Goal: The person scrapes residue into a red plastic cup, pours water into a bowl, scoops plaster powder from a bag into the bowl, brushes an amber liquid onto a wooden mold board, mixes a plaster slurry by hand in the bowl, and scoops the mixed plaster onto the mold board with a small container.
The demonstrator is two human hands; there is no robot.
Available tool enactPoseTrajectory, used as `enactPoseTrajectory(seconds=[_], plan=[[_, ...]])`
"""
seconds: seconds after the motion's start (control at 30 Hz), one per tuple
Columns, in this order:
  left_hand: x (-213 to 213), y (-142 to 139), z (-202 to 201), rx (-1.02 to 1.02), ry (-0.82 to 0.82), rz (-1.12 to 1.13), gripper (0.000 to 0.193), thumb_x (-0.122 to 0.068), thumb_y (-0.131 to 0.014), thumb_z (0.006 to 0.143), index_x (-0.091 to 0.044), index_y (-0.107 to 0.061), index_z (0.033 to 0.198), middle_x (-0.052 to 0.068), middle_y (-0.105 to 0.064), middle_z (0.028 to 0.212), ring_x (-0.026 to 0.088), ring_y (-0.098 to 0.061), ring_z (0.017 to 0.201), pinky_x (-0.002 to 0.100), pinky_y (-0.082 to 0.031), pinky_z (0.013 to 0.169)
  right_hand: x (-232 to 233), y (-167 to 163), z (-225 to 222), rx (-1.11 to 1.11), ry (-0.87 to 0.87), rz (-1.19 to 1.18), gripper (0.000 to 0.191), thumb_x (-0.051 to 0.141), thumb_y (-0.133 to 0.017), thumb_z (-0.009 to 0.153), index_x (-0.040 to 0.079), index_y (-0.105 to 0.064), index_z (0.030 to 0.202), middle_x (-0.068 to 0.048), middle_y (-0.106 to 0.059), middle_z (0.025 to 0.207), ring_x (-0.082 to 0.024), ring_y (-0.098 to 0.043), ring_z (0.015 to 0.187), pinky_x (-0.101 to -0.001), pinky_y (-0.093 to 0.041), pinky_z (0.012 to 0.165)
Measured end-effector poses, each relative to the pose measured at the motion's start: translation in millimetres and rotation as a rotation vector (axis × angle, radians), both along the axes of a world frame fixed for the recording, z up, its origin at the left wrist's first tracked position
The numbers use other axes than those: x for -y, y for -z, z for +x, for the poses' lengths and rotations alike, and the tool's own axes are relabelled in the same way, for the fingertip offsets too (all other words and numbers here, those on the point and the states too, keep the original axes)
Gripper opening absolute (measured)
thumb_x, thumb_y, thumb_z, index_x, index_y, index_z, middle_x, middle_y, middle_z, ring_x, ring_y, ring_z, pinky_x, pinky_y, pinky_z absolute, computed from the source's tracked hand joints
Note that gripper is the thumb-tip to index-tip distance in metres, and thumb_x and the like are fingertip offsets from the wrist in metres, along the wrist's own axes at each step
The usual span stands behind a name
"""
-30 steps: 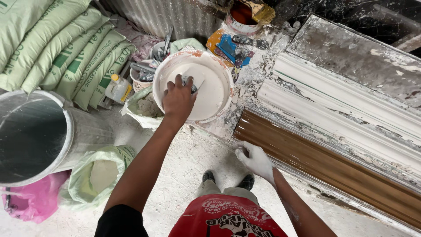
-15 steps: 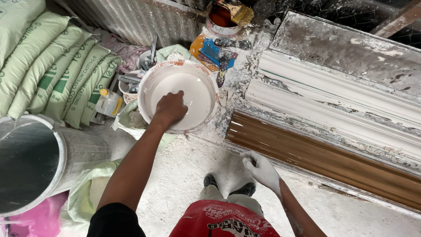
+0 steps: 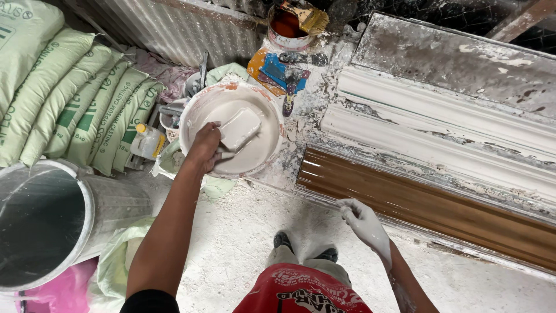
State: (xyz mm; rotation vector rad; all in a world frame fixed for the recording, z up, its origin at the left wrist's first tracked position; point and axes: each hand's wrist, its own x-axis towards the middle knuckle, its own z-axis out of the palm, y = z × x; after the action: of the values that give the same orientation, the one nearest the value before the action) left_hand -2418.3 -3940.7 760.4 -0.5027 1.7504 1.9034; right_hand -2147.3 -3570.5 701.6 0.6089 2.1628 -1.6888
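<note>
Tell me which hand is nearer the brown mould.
Right. The right hand, coated in white plaster, rests at the near edge of the brown mould. The left hand is off to its left, holding a scoop in the basin.

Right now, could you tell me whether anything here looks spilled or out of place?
White plaster is splashed over the floor and crusted on the bench edge beside the basin. The right hand is coated white too. Nothing looks tipped over.

Black short sleeve, red printed shorts, dark shoes, right hand (image 3: 364,223) coated in white plaster.
</note>
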Motion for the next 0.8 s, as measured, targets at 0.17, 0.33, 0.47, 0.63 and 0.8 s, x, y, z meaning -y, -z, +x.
enactPoseTrajectory(seconds=[0.17,0.33,0.47,0.63,0.8], plan=[[2,0,2,-0.075,-0.1,0.121,0.041,-0.02,-0.045,0.099,-0.007,-0.051,0.137,0.01,-0.063,0.106,0.018,-0.07,0.081,0.045,-0.066,0.067,-9,8,4,0.051,0.132,-0.187,0.033,0.018,-0.058,0.1,0.004,-0.068,0.128,-0.001,-0.059,0.078,-0.01,-0.047,0.065,-0.0245,-0.04,0.055],[-4,-17,7,-0.126,-0.164,0.241,0.044,-0.032,-0.055,0.098,-0.008,-0.053,0.135,0.013,-0.066,0.115,0.025,-0.074,0.087,0.045,-0.066,0.071,-20,4,10,0.036,0.219,-0.255,0.031,0.015,-0.057,0.101,0.003,-0.067,0.127,0.0,-0.055,0.077,-0.008,-0.047,0.065,-0.0225,-0.041,0.055],[-24,-42,20,-0.174,-0.035,0.309,0.053,-0.037,-0.061,0.098,-0.004,-0.055,0.138,0.018,-0.066,0.115,0.026,-0.073,0.086,0.045,-0.067,0.075,-31,0,25,-0.001,0.31,-0.35,0.029,0.015,-0.056,0.101,0.003,-0.066,0.126,0.002,-0.055,0.078,-0.007,-0.045,0.065,-0.0223,-0.038,0.053],[-68,-61,48,-0.089,0.095,0.319,0.061,-0.043,-0.06,0.091,-0.006,-0.05,0.138,0.014,-0.066,0.119,0.026,-0.073,0.095,0.045,-0.066,0.074,-53,-1,48,-0.029,0.433,-0.346,0.028,0.016,-0.056,0.102,0.003,-0.066,0.124,0.002,-0.055,0.079,-0.007,-0.047,0.066,-0.0212,-0.04,0.055],[-122,-40,78,0.004,0.195,0.359,0.06,-0.036,-0.064,0.091,-0.003,-0.051,0.139,0.02,-0.066,0.118,0.028,-0.072,0.099,0.044,-0.062,0.077,-70,0,76,-0.024,0.545,-0.305,0.027,0.016,-0.056,0.102,0.003,-0.066,0.123,0.001,-0.054,0.078,-0.007,-0.047,0.066,-0.0214,-0.04,0.055]])
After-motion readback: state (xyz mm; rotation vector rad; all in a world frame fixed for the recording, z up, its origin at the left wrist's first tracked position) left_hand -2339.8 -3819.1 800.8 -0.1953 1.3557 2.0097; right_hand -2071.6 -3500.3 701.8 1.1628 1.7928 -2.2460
